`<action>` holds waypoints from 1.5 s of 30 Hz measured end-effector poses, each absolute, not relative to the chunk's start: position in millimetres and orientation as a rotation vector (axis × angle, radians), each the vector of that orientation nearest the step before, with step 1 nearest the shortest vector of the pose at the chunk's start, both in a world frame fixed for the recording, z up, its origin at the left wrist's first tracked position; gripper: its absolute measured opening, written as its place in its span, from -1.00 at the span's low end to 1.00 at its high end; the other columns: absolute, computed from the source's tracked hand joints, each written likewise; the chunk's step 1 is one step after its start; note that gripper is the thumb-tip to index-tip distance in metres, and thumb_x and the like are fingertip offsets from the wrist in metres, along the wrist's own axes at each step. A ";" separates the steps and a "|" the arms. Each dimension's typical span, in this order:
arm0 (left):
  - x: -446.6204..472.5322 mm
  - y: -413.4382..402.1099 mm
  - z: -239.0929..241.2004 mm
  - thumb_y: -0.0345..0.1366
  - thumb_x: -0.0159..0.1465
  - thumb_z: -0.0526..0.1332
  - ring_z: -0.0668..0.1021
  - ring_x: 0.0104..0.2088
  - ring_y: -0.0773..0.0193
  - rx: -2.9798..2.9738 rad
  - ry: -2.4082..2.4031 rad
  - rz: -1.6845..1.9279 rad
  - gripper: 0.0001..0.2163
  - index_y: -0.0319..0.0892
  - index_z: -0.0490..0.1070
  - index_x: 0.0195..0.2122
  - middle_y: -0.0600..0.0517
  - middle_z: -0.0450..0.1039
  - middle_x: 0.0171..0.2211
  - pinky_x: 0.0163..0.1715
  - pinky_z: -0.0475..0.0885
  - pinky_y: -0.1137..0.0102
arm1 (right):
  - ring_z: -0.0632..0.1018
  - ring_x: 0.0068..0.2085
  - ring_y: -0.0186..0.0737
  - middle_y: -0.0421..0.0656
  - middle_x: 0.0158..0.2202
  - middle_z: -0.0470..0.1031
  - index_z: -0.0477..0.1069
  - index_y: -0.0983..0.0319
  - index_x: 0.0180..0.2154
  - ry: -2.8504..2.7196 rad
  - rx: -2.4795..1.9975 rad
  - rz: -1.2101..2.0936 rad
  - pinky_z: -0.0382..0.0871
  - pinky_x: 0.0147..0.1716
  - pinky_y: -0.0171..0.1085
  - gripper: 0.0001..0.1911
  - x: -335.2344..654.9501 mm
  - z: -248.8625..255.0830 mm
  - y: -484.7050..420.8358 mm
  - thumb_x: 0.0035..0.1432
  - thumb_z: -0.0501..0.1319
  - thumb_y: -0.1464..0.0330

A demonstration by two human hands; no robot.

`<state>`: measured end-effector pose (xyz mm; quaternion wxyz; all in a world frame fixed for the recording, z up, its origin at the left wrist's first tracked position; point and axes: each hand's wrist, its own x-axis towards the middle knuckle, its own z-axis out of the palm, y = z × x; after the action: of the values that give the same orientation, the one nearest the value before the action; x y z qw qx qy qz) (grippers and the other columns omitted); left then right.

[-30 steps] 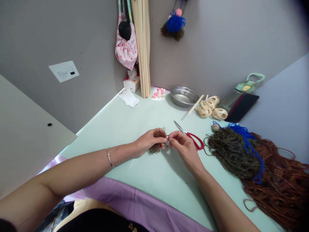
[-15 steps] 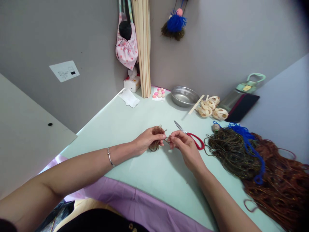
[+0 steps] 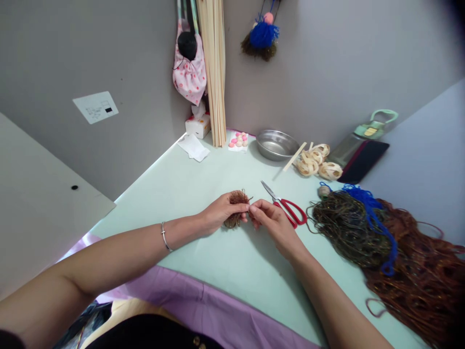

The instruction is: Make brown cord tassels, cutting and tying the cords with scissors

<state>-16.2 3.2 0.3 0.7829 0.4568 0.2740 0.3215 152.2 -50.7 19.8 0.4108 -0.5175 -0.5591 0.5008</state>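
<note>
My left hand is closed around a small brown yarn pom-pom just above the pale green table. My right hand pinches a thin strand at the pom-pom's right side, fingertips touching those of the left hand. A silver bracelet sits on my left wrist. Red-handled scissors lie on the table just beyond my right hand.
A heap of olive, blue and rust-brown yarn lies to the right. A metal bowl, woven straw rings, a dark phone, a green-lidded bottle, pink beads, a tissue box and upright wooden slats stand at the back.
My right hand has moved back left, closing the gap it had pulled open half a second ago, so its fingertips meet my left hand at the pom-pom again.
</note>
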 end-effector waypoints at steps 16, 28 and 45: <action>-16.3 2.1 0.7 -0.20 0.15 0.35 0.50 -0.49 0.39 1.017 0.595 0.594 -0.78 -0.26 0.43 -0.36 0.06 0.39 -0.51 -0.48 0.41 0.50 | 0.37 -0.46 -0.31 -0.23 -0.48 0.41 0.46 0.23 -0.38 -1.309 -1.320 1.175 0.24 -0.42 -0.30 -0.76 151.2 21.3 -48.9 0.14 0.30 0.18; -15.3 2.9 -1.6 -0.25 0.11 0.37 0.44 -0.49 0.41 0.932 0.557 0.631 -0.81 -0.21 0.43 -0.34 0.11 0.34 -0.50 -0.40 0.51 0.42 | 0.36 -0.47 -0.31 -0.25 -0.48 0.39 0.42 0.22 -0.39 -1.275 -1.333 1.153 0.23 -0.44 -0.30 -0.84 150.7 18.4 -48.8 0.11 0.31 0.28; -16.6 7.7 6.7 -0.24 0.11 0.40 0.45 -0.51 0.45 0.809 0.546 0.668 -0.77 -0.27 0.44 -0.34 0.13 0.35 -0.54 -0.38 0.44 0.49 | 0.36 -0.51 -0.32 -0.20 -0.41 0.44 0.41 0.22 -0.26 -1.223 -1.413 1.088 0.21 -0.48 -0.28 -0.73 159.9 8.6 -44.4 0.25 0.18 0.13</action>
<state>-16.6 7.7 6.7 0.8301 0.3813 0.2576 0.3150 159.9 -44.4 8.6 0.4703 -0.5767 -0.4993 0.4438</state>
